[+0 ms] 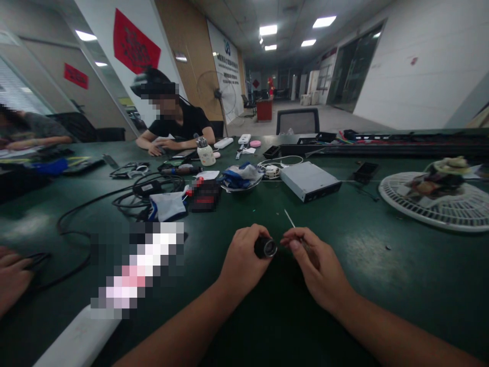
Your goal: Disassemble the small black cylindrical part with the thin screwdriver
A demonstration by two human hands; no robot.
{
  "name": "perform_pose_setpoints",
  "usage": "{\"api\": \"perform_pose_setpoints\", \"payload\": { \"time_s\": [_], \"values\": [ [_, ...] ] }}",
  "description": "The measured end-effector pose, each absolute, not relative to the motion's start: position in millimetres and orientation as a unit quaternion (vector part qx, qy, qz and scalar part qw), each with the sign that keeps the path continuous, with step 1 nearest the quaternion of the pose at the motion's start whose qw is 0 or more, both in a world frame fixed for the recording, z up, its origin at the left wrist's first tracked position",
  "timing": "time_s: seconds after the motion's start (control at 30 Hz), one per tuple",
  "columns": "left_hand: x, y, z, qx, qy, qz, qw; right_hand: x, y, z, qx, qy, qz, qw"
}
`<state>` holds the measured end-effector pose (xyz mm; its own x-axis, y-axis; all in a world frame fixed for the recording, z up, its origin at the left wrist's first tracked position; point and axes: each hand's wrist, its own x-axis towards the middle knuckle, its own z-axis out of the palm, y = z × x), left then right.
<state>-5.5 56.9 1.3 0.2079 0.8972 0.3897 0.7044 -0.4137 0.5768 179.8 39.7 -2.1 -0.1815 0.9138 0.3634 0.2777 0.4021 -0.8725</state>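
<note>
My left hand [240,260] grips a small black cylindrical lens [266,247], its glass end facing right towards my other hand. My right hand [313,260] pinches a thin white stick [290,219] between its fingers, the tip pointing up and to the left. The stick's lower end is hidden by my fingers. Both hands are close together above the dark green table [362,255], and the stick does not touch the lens.
Ahead on the table lie a silver metal box [310,180], a bowl of blue and white cloth [241,178], black cables [147,193] and a round white fan grille [428,201]. A person [179,122] sits across the table. Another person's hand [11,278] rests at the left edge.
</note>
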Motion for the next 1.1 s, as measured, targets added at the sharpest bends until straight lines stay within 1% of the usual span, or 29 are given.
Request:
{"api": "perform_pose_setpoints", "payload": {
  "time_s": [0.13,0.2,0.27,0.43,0.53,0.67,0.83,0.97,1.1],
  "values": [
    [-9,59,0,0.727,0.564,0.369,0.133,185,34,-3,-0.327,-0.709,0.306,0.545],
    [-10,59,-1,0.725,0.566,0.371,0.127,187,31,-2,-0.288,-0.725,0.295,0.552],
    [-10,59,0,0.731,0.562,0.368,0.122,187,30,0,-0.260,-0.744,0.293,0.541],
    [-8,58,1,0.750,0.545,0.361,0.103,183,30,8,-0.292,-0.776,0.289,0.479],
    [-8,58,1,0.762,0.532,0.356,0.094,182,31,10,-0.284,-0.786,0.299,0.461],
    [-7,58,3,0.767,0.525,0.356,0.092,184,30,8,-0.276,-0.789,0.296,0.462],
    [-7,59,4,0.777,0.511,0.355,0.091,185,30,5,-0.327,-0.766,0.269,0.483],
    [-8,59,3,0.782,0.507,0.353,0.082,184,30,6,-0.300,-0.784,0.291,0.459],
    [-8,59,3,0.790,0.500,0.346,0.079,184,30,5,-0.293,-0.783,0.279,0.473]
  ]
}}
